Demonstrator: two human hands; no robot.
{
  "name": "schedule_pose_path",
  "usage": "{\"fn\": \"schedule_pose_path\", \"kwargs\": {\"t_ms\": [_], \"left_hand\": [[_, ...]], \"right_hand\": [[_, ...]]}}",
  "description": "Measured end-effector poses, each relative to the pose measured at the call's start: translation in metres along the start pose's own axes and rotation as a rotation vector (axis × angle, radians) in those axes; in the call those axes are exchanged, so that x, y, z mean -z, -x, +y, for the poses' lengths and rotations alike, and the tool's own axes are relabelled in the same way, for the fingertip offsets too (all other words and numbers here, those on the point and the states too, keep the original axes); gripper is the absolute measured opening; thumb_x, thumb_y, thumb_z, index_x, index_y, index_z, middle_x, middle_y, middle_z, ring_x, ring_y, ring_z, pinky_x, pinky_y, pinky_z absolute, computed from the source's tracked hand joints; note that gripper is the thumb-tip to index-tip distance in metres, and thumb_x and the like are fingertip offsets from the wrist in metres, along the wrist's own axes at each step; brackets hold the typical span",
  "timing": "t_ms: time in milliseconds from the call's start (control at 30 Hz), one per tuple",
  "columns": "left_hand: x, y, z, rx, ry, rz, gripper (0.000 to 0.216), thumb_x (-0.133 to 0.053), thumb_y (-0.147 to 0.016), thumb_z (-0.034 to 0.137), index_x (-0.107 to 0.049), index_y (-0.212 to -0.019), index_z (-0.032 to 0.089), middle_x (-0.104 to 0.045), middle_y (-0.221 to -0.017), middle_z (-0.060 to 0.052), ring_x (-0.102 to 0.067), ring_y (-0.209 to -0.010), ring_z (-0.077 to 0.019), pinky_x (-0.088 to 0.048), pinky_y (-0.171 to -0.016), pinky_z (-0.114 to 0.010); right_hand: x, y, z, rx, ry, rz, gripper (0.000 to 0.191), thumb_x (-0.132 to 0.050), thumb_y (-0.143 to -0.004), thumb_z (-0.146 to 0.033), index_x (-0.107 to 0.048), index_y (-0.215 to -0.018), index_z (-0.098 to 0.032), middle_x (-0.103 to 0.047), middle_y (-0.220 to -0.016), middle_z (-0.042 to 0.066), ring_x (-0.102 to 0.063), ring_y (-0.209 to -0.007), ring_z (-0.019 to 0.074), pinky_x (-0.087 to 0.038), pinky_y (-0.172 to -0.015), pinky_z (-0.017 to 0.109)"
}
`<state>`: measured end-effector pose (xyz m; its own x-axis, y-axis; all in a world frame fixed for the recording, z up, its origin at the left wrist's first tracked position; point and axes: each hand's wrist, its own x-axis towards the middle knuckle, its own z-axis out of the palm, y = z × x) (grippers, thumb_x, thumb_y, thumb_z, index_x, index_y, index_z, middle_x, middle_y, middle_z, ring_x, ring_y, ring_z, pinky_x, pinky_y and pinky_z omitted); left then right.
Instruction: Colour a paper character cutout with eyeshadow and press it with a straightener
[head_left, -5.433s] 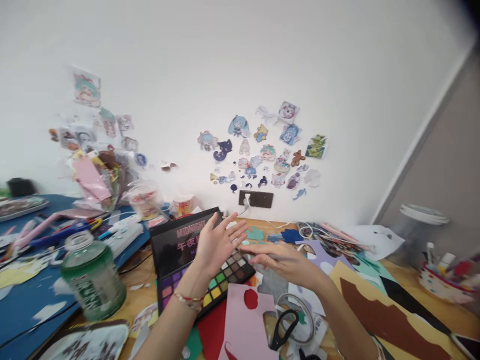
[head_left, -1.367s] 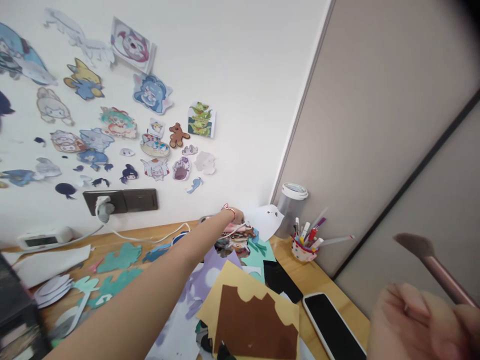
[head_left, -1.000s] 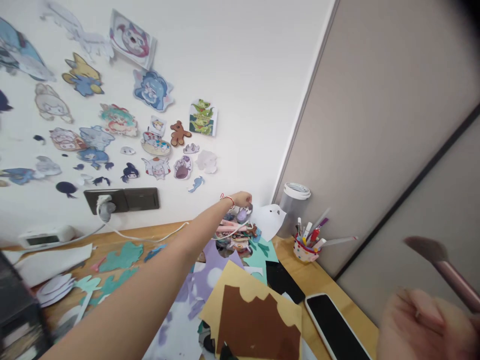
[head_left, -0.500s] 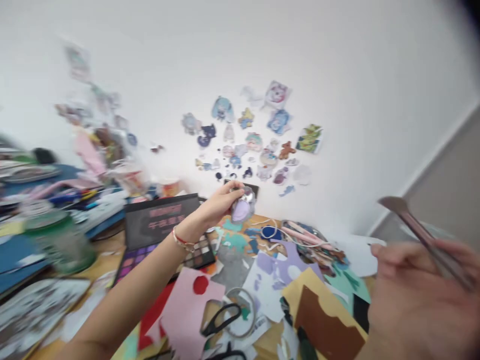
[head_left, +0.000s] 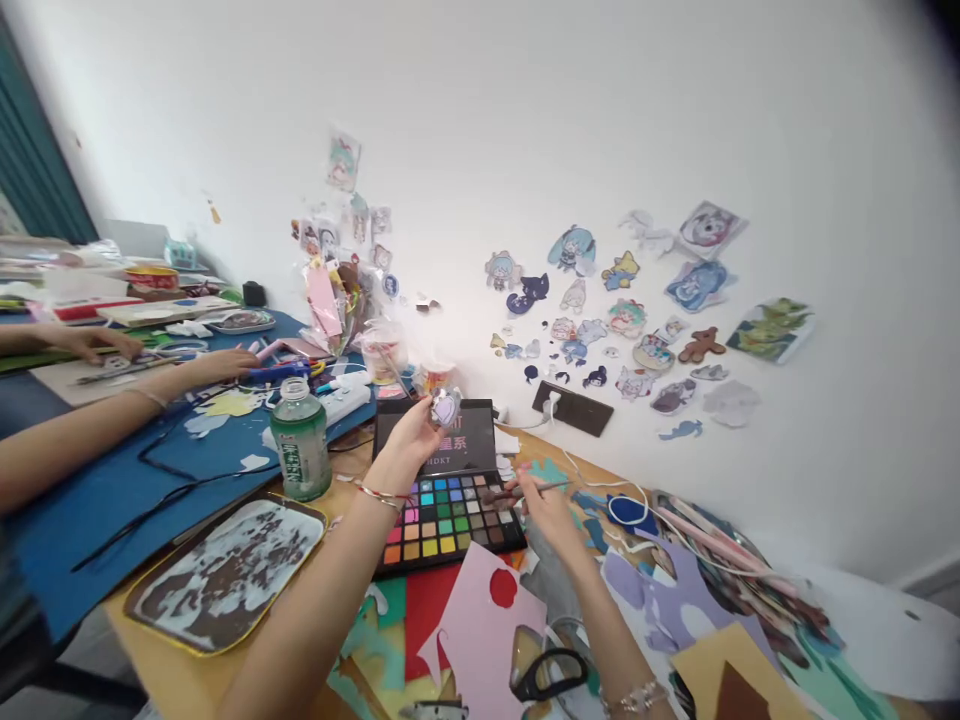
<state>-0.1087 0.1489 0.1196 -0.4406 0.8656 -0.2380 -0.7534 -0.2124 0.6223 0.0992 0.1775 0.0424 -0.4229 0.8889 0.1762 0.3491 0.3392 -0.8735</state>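
My left hand (head_left: 411, 440) is raised over the open lid of an eyeshadow palette (head_left: 459, 550), pinching a small pale-purple and silvery cutout (head_left: 445, 407). In my right hand (head_left: 541, 503) is a makeup brush (head_left: 504, 495), gripped by its handle. The bristles are at the right side of the palette, over the brown and grey pans; whether they touch the powder I cannot tell. Just in front of the palette lies a pink foam sheet (head_left: 487, 625) with holes cut in it. Black-handled scissors (head_left: 551, 675) lie by that sheet.
A green-labelled bottle (head_left: 301, 450) and a paint-smeared tray (head_left: 225, 575) stand to the left. Another person's hands (head_left: 217, 368) work over the blue mat (head_left: 82, 540). Foam scraps, a purple sheet (head_left: 679, 590) and a white cable (head_left: 592, 480) lie to the right.
The view has swung left, bringing the co-worker's arms into sight. My right hand has carried the brush from the far right to the palette. My left hand still holds the cutout.
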Motion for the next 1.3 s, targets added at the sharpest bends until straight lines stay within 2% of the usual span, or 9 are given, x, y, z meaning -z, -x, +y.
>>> {"fn": "schedule_pose_path", "kwargs": {"t_ms": [200,400,633,800,900,1000,1100,1167,1300], "left_hand": [[0.01,-0.012,0.009,0.126,0.314,-0.022,0.02,-0.051,-0.089,0.026,-0.056,-0.101,0.012,-0.061,-0.093,-0.005,-0.06,-0.072,-0.0126,-0.052,-0.06,-0.027],[0.009,-0.011,0.019,0.188,0.491,-0.144,0.025,-0.038,-0.092,0.026,-0.056,-0.102,0.01,-0.061,-0.093,-0.009,-0.062,-0.078,-0.0168,-0.053,-0.067,-0.033],[0.014,-0.005,0.017,0.309,0.459,-0.252,0.033,-0.029,-0.088,0.037,-0.051,-0.091,0.013,-0.055,-0.108,-0.023,-0.061,-0.095,-0.035,-0.051,-0.067,-0.051],[0.006,0.004,0.012,0.292,0.338,-0.318,0.037,-0.028,-0.088,0.041,-0.051,-0.091,0.013,-0.057,-0.106,-0.022,-0.064,-0.088,-0.0292,-0.052,-0.062,-0.038],[-0.004,0.01,0.002,0.237,0.217,-0.417,0.043,-0.028,-0.089,0.042,-0.055,-0.099,0.01,-0.062,-0.097,-0.021,-0.065,-0.073,-0.0257,-0.047,-0.049,-0.029],[-0.014,0.017,-0.015,0.226,0.101,-0.561,0.052,-0.027,-0.09,0.043,-0.059,-0.1,0.003,-0.064,-0.089,-0.022,-0.064,-0.062,-0.0236,-0.039,-0.041,-0.024],[-0.021,0.028,-0.033,0.25,0.012,-0.68,0.055,-0.025,-0.091,0.044,-0.061,-0.097,0.002,-0.066,-0.083,-0.021,-0.063,-0.059,-0.0223,-0.034,-0.039,-0.022],[-0.025,0.037,-0.043,0.27,-0.038,-0.726,0.056,-0.024,-0.092,0.044,-0.062,-0.096,0.003,-0.066,-0.078,-0.019,-0.062,-0.055,-0.0205,-0.031,-0.038,-0.021],[-0.032,0.055,-0.053,0.297,-0.122,-0.759,0.058,-0.021,-0.093,0.043,-0.064,-0.095,0.004,-0.065,-0.066,-0.015,-0.058,-0.049,-0.0166,-0.028,-0.039,-0.019]], "right_hand": [[-0.026,-0.025,0.001,0.018,0.172,-0.096,0.04,-0.04,-0.093,-0.045,-0.062,-0.082,-0.014,-0.064,-0.072,0.0,-0.062,-0.066,0.0128,-0.05,-0.068,0.032],[-0.042,-0.047,-0.007,0.016,0.351,-0.172,0.036,-0.044,-0.092,-0.043,-0.061,-0.078,-0.013,-0.061,-0.065,-0.003,-0.059,-0.058,0.0111,-0.05,-0.064,0.03],[-0.052,-0.063,-0.023,0.036,0.369,-0.14,0.032,-0.049,-0.09,-0.04,-0.06,-0.074,-0.014,-0.061,-0.065,-0.003,-0.057,-0.056,0.0099,-0.049,-0.062,0.028],[-0.018,-0.048,-0.042,0.073,0.195,0.167,0.043,-0.043,-0.088,-0.048,-0.056,-0.06,-0.017,-0.046,-0.044,-0.006,-0.049,-0.044,0.0121,-0.037,-0.049,0.025],[0.015,-0.022,-0.061,0.108,0.034,0.429,0.037,-0.039,-0.089,-0.049,-0.051,-0.069,-0.019,-0.04,-0.043,-0.007,-0.039,-0.039,0.0111,-0.029,-0.041,0.023],[0.035,0.015,-0.082,0.177,-0.163,0.58,0.029,-0.04,-0.089,-0.044,-0.052,-0.081,-0.02,-0.052,-0.056,-0.004,-0.042,-0.045,0.0102,-0.036,-0.046,0.023],[0.031,0.05,-0.102,0.189,-0.421,0.601,0.028,-0.041,-0.09,-0.042,-0.058,-0.092,-0.02,-0.062,-0.068,0.0,-0.045,-0.046,0.0095,-0.041,-0.05,0.025],[0.023,0.064,-0.114,0.204,-0.396,0.622,0.032,-0.04,-0.09,-0.044,-0.062,-0.093,-0.02,-0.064,-0.07,0.001,-0.047,-0.048,0.0102,-0.042,-0.051,0.026],[0.015,0.072,-0.126,0.333,-0.043,0.697,0.029,-0.042,-0.09,-0.038,-0.066,-0.093,-0.022,-0.062,-0.066,0.0,-0.051,-0.051,0.0116,-0.041,-0.051,0.025]]}}
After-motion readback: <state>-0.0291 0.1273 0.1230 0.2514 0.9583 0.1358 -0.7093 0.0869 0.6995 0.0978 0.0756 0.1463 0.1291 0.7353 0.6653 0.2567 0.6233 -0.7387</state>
